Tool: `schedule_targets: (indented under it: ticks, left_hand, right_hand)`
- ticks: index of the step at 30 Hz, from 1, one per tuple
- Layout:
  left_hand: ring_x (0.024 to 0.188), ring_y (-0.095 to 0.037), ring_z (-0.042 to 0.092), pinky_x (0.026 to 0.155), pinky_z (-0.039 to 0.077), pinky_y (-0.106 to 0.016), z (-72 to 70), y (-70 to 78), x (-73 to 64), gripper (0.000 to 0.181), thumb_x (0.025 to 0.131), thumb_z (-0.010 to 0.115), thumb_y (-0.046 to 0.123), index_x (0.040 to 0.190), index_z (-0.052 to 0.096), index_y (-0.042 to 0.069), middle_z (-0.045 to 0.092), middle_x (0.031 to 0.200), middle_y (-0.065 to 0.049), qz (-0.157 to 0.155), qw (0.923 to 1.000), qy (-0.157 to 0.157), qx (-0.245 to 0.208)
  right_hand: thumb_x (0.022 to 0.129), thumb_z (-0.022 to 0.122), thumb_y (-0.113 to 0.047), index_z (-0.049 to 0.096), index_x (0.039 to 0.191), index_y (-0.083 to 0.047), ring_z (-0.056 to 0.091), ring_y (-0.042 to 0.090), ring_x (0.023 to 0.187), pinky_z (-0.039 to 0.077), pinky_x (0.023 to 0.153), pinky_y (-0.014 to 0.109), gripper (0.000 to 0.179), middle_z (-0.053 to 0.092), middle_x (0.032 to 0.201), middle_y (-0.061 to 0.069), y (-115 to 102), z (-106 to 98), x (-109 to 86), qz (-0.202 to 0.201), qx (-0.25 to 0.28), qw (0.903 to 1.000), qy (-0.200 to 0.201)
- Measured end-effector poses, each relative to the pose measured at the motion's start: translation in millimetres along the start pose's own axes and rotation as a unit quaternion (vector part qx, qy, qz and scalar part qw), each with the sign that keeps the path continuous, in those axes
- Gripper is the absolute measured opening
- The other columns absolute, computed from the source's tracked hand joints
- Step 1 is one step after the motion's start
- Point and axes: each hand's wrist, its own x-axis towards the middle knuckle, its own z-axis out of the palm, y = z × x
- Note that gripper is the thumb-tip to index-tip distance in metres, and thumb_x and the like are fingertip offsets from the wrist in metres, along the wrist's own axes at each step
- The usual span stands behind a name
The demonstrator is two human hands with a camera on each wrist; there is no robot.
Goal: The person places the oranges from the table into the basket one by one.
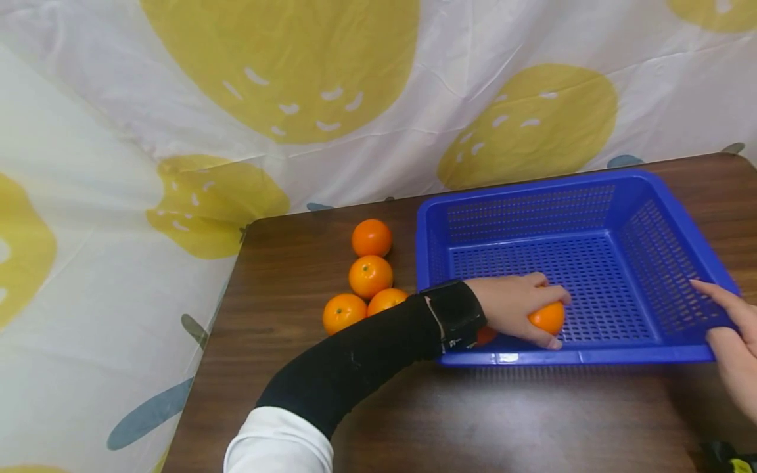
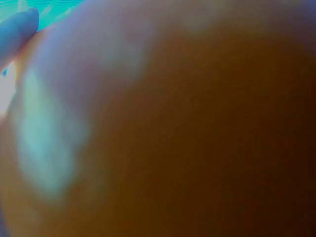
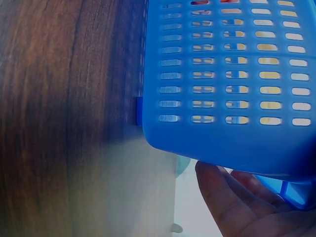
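My left hand (image 1: 519, 307) reaches into the blue plastic basket (image 1: 568, 357), its fingers and thumb curled round an orange (image 1: 549, 318) low over the basket floor. Partly hidden beneath that wrist is another orange (image 1: 486, 336). At the basket's right front corner, my right hand (image 1: 736, 335) grips the rim between fingers and thumb. In the right wrist view, its fingers (image 3: 217, 190) lie along the edge of the slotted wall. A blurred, dark orange surface (image 2: 187, 138) fills most of the left wrist view, with a fingertip (image 2: 22, 29) at the upper left.
Left of the basket, several oranges (image 1: 370, 276) sit close together on the brown wooden table (image 1: 284, 276); the left forearm passes in front of them. A white cloth with yellow fruit shapes (image 1: 367, 164) hangs behind and left of the table.
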Motion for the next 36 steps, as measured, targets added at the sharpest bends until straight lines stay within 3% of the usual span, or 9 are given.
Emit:
schedule_targets:
  ticks: [6, 9, 13, 16, 20, 30, 32, 34, 36]
  left_hand:
    - [0.105, -0.009, 0.05, 0.084, 0.044, -0.018, 0.5, 1.4, -1.8, 0.067, 0.096, 0.055, 0.061, 0.153, 0.034, 0.034, 0.043, 0.139, 0.002, 0.005, 1.0, 0.0, 0.002]
    - [0.107, -0.009, 0.048, 0.084, 0.043, -0.019, 0.5, 2.2, -2.4, 0.065, 0.098, 0.051, 0.062, 0.154, 0.033, 0.036, 0.042, 0.14, 0.003, 0.005, 1.0, -0.001, 0.004]
    - [0.108, -0.01, 0.047, 0.085, 0.043, -0.02, 0.5, 2.3, -4.2, 0.066, 0.098, 0.049, 0.063, 0.155, 0.031, 0.037, 0.041, 0.142, 0.002, 0.005, 0.9999, 0.006, 0.011]
    - [0.11, -0.01, 0.047, 0.086, 0.043, -0.02, -0.5, 2.4, -6.7, 0.066, 0.098, 0.049, 0.064, 0.155, 0.03, 0.037, 0.04, 0.146, 0.002, 0.005, 0.9998, 0.015, 0.008]
    - [0.117, -0.013, 0.047, 0.09, 0.046, -0.023, -3.2, 2.8, -11.4, 0.067, 0.097, 0.049, 0.064, 0.156, 0.028, 0.039, 0.035, 0.153, 0.001, -0.001, 0.9997, 0.022, -0.009]
    - [0.129, -0.017, 0.046, 0.101, 0.048, -0.033, -11.8, 4.7, -21.9, 0.069, 0.096, 0.048, 0.066, 0.156, 0.021, 0.046, 0.03, 0.159, 0.003, -0.022, 0.9986, 0.033, -0.036]
    - [0.129, -0.016, 0.046, 0.101, 0.048, -0.033, -12.0, 4.0, -23.4, 0.069, 0.096, 0.049, 0.066, 0.156, 0.021, 0.046, 0.03, 0.159, 0.004, -0.021, 0.9984, 0.035, -0.039]
    - [0.13, -0.016, 0.045, 0.103, 0.047, -0.034, -11.9, 2.9, -24.9, 0.069, 0.096, 0.049, 0.066, 0.157, 0.021, 0.046, 0.029, 0.16, 0.004, -0.021, 0.9983, 0.035, -0.043]
    - [0.133, -0.016, 0.043, 0.105, 0.046, -0.036, -12.0, 1.8, -26.4, 0.07, 0.096, 0.049, 0.066, 0.157, 0.02, 0.046, 0.027, 0.162, 0.005, -0.021, 0.998, 0.035, -0.048]
  right_hand:
    - [0.088, 0.033, 0.007, 0.042, 0.153, -0.007, 0.044, 0.053, 0.103, 0.021, 0.063, 0.004, 0.067, 0.041, 0.148, 0.039, -4.7, 0.0, 0.6, 0.022, -0.015, 0.9995, -0.016]
    - [0.088, 0.032, 0.007, 0.041, 0.153, -0.007, 0.044, 0.053, 0.1, 0.021, 0.061, 0.004, 0.068, 0.041, 0.147, 0.039, -5.2, 0.1, 0.1, 0.025, -0.018, 0.9994, -0.017]
    - [0.088, 0.033, 0.006, 0.043, 0.152, -0.008, 0.049, 0.02, 0.108, 0.022, 0.064, 0.006, 0.066, 0.043, 0.145, 0.039, -4.3, -0.5, -0.1, 0.017, -0.012, 0.9997, -0.01]
    - [0.088, 0.033, 0.006, 0.043, 0.153, -0.008, 0.05, 0.019, 0.11, 0.022, 0.064, 0.005, 0.066, 0.042, 0.147, 0.039, -5.5, -0.5, 0.5, 0.02, -0.013, 0.9996, -0.012]
    - [0.088, 0.031, 0.006, 0.04, 0.154, -0.006, 0.046, 0.055, 0.102, 0.021, 0.06, 0.004, 0.068, 0.039, 0.149, 0.039, -8.0, -0.2, 0.9, 0.031, -0.022, 0.999, -0.021]
    - [0.089, 0.031, 0.006, 0.04, 0.155, -0.01, 0.052, 0.029, 0.124, 0.027, 0.075, 0.0, 0.068, 0.038, 0.151, 0.037, -5.0, 1.0, -1.8, 0.032, -0.004, 0.9993, -0.018]
    - [0.09, 0.029, 0.004, 0.036, 0.157, -0.012, 0.045, 0.056, 0.121, 0.031, 0.093, 0.002, 0.069, 0.033, 0.156, 0.034, -6.6, 1.5, -2.5, 0.043, -0.011, 0.9987, -0.027]
    - [0.091, 0.027, 0.003, 0.033, 0.158, -0.013, 0.043, 0.059, 0.123, 0.029, 0.11, 0.012, 0.069, 0.029, 0.159, 0.033, -7.5, 1.8, -3.2, 0.049, -0.017, 0.9981, -0.034]
    - [0.091, 0.027, 0.003, 0.033, 0.158, -0.012, 0.043, 0.058, 0.12, 0.035, 0.103, 0.012, 0.069, 0.029, 0.159, 0.033, -8.3, 1.6, -2.6, 0.048, -0.023, 0.998, -0.035]
